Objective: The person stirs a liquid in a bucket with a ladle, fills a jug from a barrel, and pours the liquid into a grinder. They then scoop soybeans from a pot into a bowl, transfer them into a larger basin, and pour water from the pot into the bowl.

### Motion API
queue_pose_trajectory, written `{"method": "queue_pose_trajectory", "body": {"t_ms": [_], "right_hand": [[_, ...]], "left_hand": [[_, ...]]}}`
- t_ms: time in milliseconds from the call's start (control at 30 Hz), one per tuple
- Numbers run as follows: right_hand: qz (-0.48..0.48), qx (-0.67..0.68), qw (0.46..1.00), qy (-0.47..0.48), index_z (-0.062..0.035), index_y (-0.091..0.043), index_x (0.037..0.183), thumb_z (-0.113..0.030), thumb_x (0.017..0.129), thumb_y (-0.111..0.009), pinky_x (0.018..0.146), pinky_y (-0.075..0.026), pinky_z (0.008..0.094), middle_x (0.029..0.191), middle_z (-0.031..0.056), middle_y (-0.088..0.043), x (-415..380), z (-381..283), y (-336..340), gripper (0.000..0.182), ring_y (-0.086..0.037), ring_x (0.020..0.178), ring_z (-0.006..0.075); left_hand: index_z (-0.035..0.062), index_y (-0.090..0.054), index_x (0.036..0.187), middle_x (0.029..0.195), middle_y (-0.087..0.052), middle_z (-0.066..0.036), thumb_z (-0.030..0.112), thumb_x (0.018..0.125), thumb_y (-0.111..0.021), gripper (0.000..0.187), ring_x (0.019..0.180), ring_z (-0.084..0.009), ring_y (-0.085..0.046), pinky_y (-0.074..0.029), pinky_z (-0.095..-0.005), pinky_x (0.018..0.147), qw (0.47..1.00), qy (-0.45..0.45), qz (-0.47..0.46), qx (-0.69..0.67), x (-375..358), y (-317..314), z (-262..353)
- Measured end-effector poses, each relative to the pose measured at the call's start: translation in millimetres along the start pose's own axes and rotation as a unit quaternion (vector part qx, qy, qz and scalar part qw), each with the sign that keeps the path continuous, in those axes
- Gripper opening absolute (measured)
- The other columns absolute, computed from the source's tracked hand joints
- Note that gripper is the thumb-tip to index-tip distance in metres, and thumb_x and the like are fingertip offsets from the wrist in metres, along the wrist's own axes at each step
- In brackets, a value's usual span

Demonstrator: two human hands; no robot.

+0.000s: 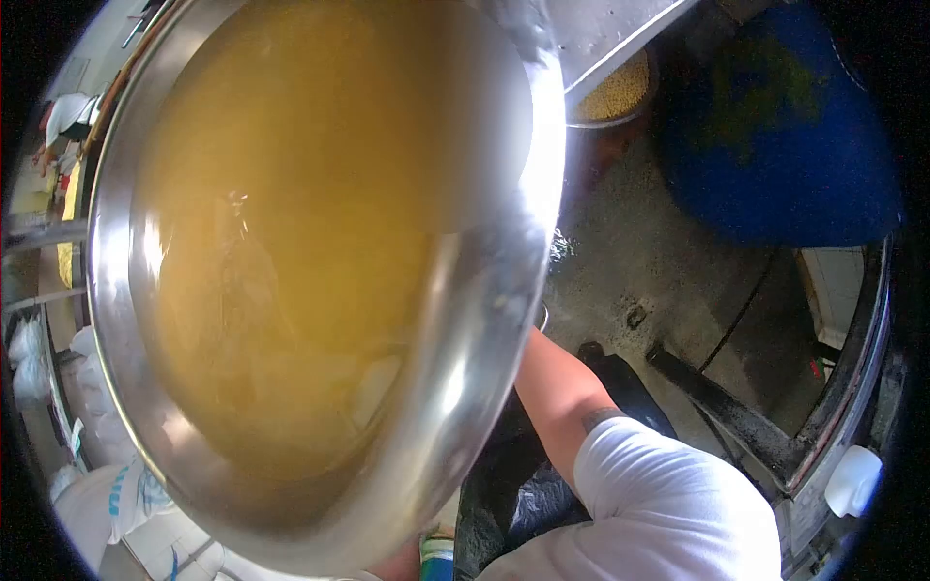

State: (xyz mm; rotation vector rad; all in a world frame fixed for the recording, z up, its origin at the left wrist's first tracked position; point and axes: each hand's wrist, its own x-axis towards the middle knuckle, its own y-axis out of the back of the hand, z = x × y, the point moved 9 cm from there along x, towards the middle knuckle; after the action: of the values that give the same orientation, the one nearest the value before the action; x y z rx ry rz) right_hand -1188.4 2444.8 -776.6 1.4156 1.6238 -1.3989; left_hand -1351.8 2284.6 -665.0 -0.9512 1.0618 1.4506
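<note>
A large metal basin [499, 281] fills the left and middle of the view, close to the camera, with cloudy yellow-brown liquid [310, 242] inside. My right arm, in a white short sleeve [668, 494], reaches up behind the basin's right side, and the basin's edge hides the hand. Below the basin only a bit of skin shows at the bottom edge, beside a blue and green banded item [436, 557]. My left hand cannot be seen either. What either hand holds is hidden.
Upper right is a big blue container [794, 145]. A round vessel of yellow grains [615, 89] stands near a metal surface [610, 29]. Wet dark floor [630, 232] and a black metal frame [727, 416] lie right. Another person [73, 114] is far left, near white sacks [121, 499].
</note>
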Motion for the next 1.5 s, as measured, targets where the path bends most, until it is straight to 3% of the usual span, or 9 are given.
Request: {"method": "queue_pose_trajectory", "body": {"t_ms": [267,367,667,933,1033,1167,1300,1367,1500], "right_hand": [[-0.079,0.101,0.987,0.097,-0.0015,-0.054,0.134,0.009,0.082,-0.051,0.061,-0.061,0.0547,0.114,0.0193,-0.066,-59.2,-23.3,-17.1,0.053,-0.070,0.092,0.0387],[-0.078,0.062,0.989,0.108,-0.0019,-0.054,0.134,0.009,0.080,-0.051,0.059,-0.058,0.0514,0.112,0.0184,-0.066,-78.6,-28.7,-14.6,0.054,-0.068,0.089,0.0367],[-0.066,0.083,0.986,0.130,0.0045,-0.048,0.140,0.013,0.081,-0.050,0.080,-0.062,0.0530,0.125,0.0237,-0.062,-222.8,-61.3,2.5,0.060,-0.068,0.105,0.0410],[-0.091,0.109,0.977,0.160,0.0044,-0.047,0.142,0.014,0.079,-0.048,0.085,-0.061,0.0552,0.129,0.0245,-0.062,-339.3,-58.6,80.8,0.064,-0.066,0.113,0.0418],[-0.083,0.111,0.975,0.174,0.0035,-0.049,0.140,0.013,0.077,-0.047,0.085,-0.062,0.0543,0.128,0.0227,-0.062,-389.4,-67.0,114.8,0.064,-0.066,0.112,0.0410],[-0.059,0.074,0.977,0.191,0.0029,-0.052,0.137,0.012,0.076,-0.046,0.085,-0.062,0.0536,0.124,0.0206,-0.065,-466.7,-74.2,159.7,0.062,-0.068,0.108,0.0399],[-0.003,0.079,0.974,0.210,0.0030,-0.054,0.136,0.012,0.075,-0.046,0.084,-0.062,0.0554,0.127,0.0224,-0.065,-556.2,-84.7,183.8,0.062,-0.069,0.109,0.0404],[0.009,0.085,0.970,0.228,0.0035,-0.054,0.136,0.012,0.076,-0.046,0.084,-0.062,0.0554,0.127,0.0230,-0.065,-586.6,-95.6,189.5,0.061,-0.069,0.109,0.0404],[0.057,0.110,0.960,0.250,0.0036,-0.053,0.135,0.012,0.075,-0.047,0.079,-0.063,0.0544,0.124,0.0228,-0.065,-642.1,-109.8,190.4,0.062,-0.069,0.107,0.0398]], "left_hand": [[0.0072,-0.049,0.135,0.118,-0.068,-0.011,0.039,0.104,-0.062,0.047,0.095,-0.0232,-0.069,-0.056,-0.0401,0.075,0.997,-0.032,0.010,-0.071,-103.1,15.9,-121.1],[0.0002,-0.052,0.136,0.113,-0.070,-0.014,0.039,0.103,-0.062,0.051,0.084,-0.0208,-0.071,-0.056,-0.0330,0.068,0.996,-0.019,0.083,-0.002,-158.3,36.8,-188.1],[-0.0003,-0.058,0.127,0.107,-0.070,-0.014,0.038,0.103,-0.060,0.045,0.082,-0.0220,-0.071,-0.056,-0.0351,0.064,0.995,0.018,0.103,-0.002,-291.8,51.9,-259.2],[0.0004,-0.062,0.119,0.097,-0.068,-0.008,0.028,0.102,-0.063,0.032,0.081,-0.0170,-0.068,-0.057,-0.0331,0.074,0.975,-0.168,0.138,-0.045,-344.7,28.1,-124.5],[0.0010,-0.061,0.122,0.097,-0.068,-0.006,0.019,0.103,-0.064,0.026,0.082,-0.0141,-0.066,-0.056,-0.0305,0.076,0.934,-0.327,0.143,-0.004,-398.6,9.6,-27.0],[0.0027,-0.060,0.127,0.096,-0.068,-0.007,0.014,0.099,-0.070,0.032,0.081,-0.0132,-0.064,-0.055,-0.0297,0.074,0.819,-0.529,0.208,0.075,-511.1,-18.0,93.4],[0.0017,-0.060,0.123,0.106,-0.062,-0.018,0.016,0.088,-0.077,0.042,0.097,-0.0388,-0.058,-0.048,-0.0483,0.086,0.562,-0.700,0.359,0.256,-628.5,-30.0,182.3],[0.0001,-0.061,0.119,0.106,-0.062,-0.018,0.019,0.089,-0.074,0.037,0.096,-0.0384,-0.058,-0.047,-0.0490,0.087,0.498,-0.724,0.404,0.255,-651.9,-24.1,211.2],[0.0009,-0.066,0.114,0.105,-0.065,-0.018,0.028,0.091,-0.074,0.036,0.098,-0.0399,-0.059,-0.047,-0.0511,0.085,0.482,-0.713,0.426,0.277,-620.2,3.0,249.4]]}}
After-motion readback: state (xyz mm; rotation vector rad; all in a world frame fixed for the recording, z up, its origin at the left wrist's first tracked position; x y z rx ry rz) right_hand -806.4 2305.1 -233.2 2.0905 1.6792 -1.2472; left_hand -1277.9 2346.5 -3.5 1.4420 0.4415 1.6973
